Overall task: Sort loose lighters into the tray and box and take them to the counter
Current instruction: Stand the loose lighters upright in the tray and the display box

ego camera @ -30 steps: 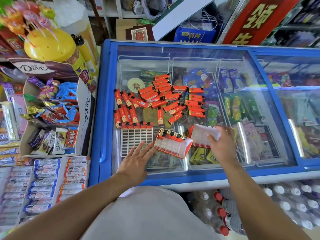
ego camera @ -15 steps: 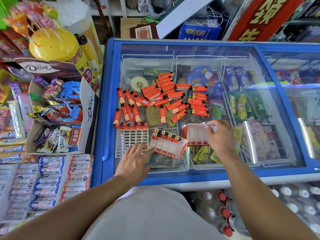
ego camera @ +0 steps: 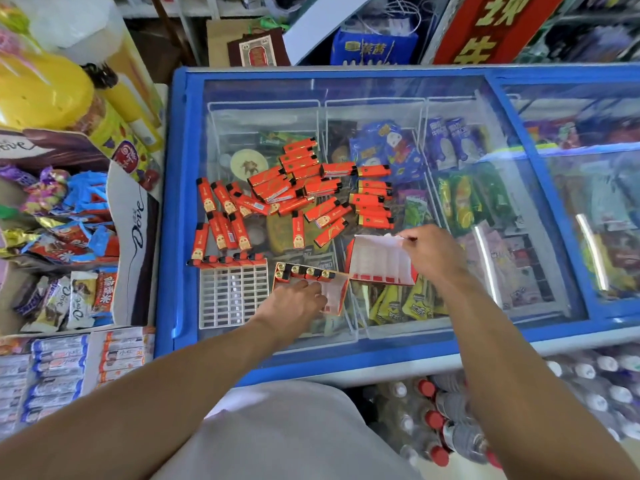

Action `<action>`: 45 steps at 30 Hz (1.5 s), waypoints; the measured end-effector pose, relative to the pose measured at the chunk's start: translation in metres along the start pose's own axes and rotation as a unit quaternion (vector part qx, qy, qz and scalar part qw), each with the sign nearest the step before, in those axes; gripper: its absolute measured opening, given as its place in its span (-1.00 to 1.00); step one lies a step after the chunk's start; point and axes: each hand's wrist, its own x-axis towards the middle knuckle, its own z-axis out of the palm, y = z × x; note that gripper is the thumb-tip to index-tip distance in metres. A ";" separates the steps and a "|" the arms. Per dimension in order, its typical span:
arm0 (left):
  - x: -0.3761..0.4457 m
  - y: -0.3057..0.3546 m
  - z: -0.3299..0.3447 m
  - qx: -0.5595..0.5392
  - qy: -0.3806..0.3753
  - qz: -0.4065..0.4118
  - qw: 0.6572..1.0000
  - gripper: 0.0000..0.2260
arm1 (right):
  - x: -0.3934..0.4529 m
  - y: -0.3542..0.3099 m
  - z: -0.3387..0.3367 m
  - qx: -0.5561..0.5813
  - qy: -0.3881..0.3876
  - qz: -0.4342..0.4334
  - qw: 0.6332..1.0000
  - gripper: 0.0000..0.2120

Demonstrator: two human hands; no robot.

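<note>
Head view: freezer (ego camera: 180,216) with a blue frame and glass lid carries everything. Chocolate display box (ego camera: 131,244) at 9 o'clock of it, bottled water (ego camera: 446,410) on the shelf below at 5 o'clock. Nothing lies between the hands and the work.

Loose lighters (ego camera: 294,188) sit in a heap mid-lid, at 12 o'clock of the hands. Left cluster has long axes roughly 12–6, caps toward 12. Centre and right ones run mostly 3–9 or diagonal, some overlapping.

White grid tray (ego camera: 232,296) lies flat at 7 o'clock of the heap, a row of lighters standing along its far edge. Red box (ego camera: 311,275) just right of the tray, tilted, with lighters in a row along its far side. Second red-and-white box piece (ego camera: 377,261) at 3 o'clock of that.

Left hand (ego camera: 294,303) reaches forward palm down, fingers curled onto the red box's near part. Right hand (ego camera: 433,254) pinches the white upper edge of the second piece, wrist bent.
</note>
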 end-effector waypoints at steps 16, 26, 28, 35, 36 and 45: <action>0.021 -0.004 -0.020 -0.065 0.196 0.071 0.976 -0.66 | 0.097 -0.039 -0.024 0.063 -0.036 -0.009 0.997 -0.62; 0.042 0.041 -0.025 0.121 -0.056 0.020 0.991 -0.31 | 0.116 -0.029 -0.004 0.012 -0.067 0.005 0.998 -0.56; 0.043 0.046 -0.027 0.126 -0.072 0.015 0.989 -0.30 | 0.115 -0.020 -0.002 0.043 -0.054 0.008 0.998 -0.60; 0.041 0.058 -0.031 0.164 -0.061 0.016 0.984 -0.25 | 0.060 -0.011 -0.034 0.249 0.137 -0.014 0.959 -0.77; 0.041 0.060 -0.030 0.174 -0.061 0.026 0.982 -0.26 | 0.044 -0.014 -0.041 0.266 0.156 -0.041 0.950 -0.78; 0.035 0.068 -0.013 0.148 -0.064 0.061 0.985 -0.27 | -0.043 -0.022 -0.013 0.154 0.016 -0.139 0.978 -0.80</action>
